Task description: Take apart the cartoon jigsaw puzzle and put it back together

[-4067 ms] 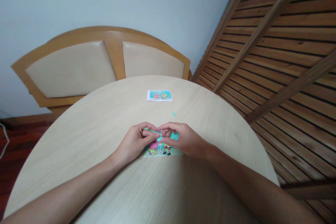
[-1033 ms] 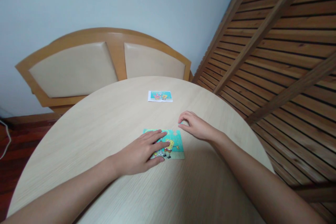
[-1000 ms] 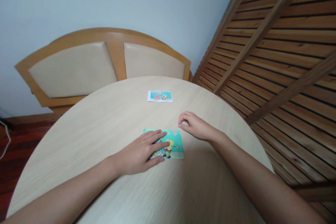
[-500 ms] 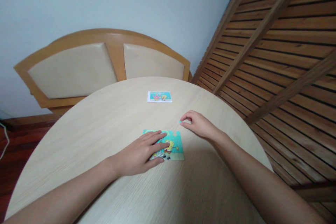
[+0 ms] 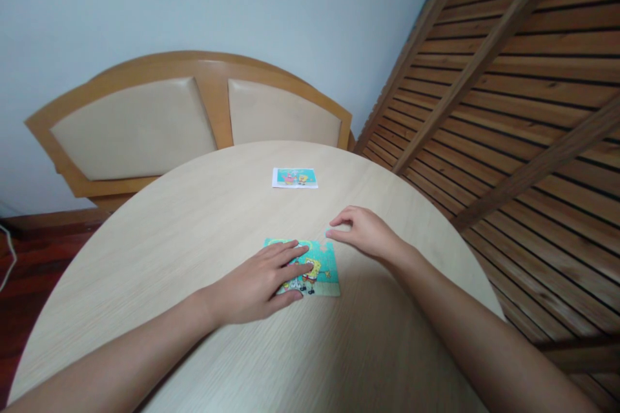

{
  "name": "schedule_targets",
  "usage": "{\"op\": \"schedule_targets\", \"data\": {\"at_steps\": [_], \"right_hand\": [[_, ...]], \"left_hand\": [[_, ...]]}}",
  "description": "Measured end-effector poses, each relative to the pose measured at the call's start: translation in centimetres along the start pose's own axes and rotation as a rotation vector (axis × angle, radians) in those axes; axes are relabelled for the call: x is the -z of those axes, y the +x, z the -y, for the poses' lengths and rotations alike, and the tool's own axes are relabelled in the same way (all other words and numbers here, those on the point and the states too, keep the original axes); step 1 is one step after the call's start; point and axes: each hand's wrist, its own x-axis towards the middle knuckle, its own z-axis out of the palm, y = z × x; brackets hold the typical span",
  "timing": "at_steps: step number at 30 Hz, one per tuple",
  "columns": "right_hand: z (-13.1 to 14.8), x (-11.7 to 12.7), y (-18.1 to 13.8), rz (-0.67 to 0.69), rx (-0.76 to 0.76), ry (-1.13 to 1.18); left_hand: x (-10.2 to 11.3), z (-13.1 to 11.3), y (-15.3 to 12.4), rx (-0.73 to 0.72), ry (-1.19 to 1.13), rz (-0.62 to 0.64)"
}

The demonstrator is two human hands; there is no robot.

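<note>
A small teal cartoon jigsaw puzzle (image 5: pixel 325 269) lies on a round pale wooden table (image 5: pixel 194 219). My left hand (image 5: pixel 259 281) rests flat on the puzzle's left part, fingers stretched out, holding it down. My right hand (image 5: pixel 364 233) is just beyond the puzzle's upper right corner, thumb and forefinger pinched together on a small teal puzzle piece that hardly shows. Those fingertips almost touch the puzzle's edge.
A small printed picture card (image 5: pixel 295 177) with the same cartoon lies further back on the table. Behind the table stands a wooden bench back with beige padded panels (image 5: pixel 130 126). A slatted wooden partition (image 5: pixel 508 103) runs along the right.
My right hand left the puzzle, closed on the loose teal piece beyond it, and has now slid back left and down to the puzzle's corner. My left hand stays flat on the puzzle.
</note>
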Motion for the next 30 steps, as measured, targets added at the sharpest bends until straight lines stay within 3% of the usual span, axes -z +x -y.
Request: {"op": "schedule_targets", "data": {"at_steps": [6,16,30], "right_hand": [[1.5,-1.1,-0.1,-0.016,-0.05,-0.087],[1.2,-1.8,-0.3,-0.036,-0.174,-0.042],[1.3,-2.0,-0.1,0.003,-0.06,0.157]], "left_hand": [[0.0,0.0,0.0,-0.006,-0.023,-0.017],[-0.1,0.0,0.1,0.002,-0.012,-0.011],[-0.1,0.1,0.0,0.002,-0.005,-0.001]]}}
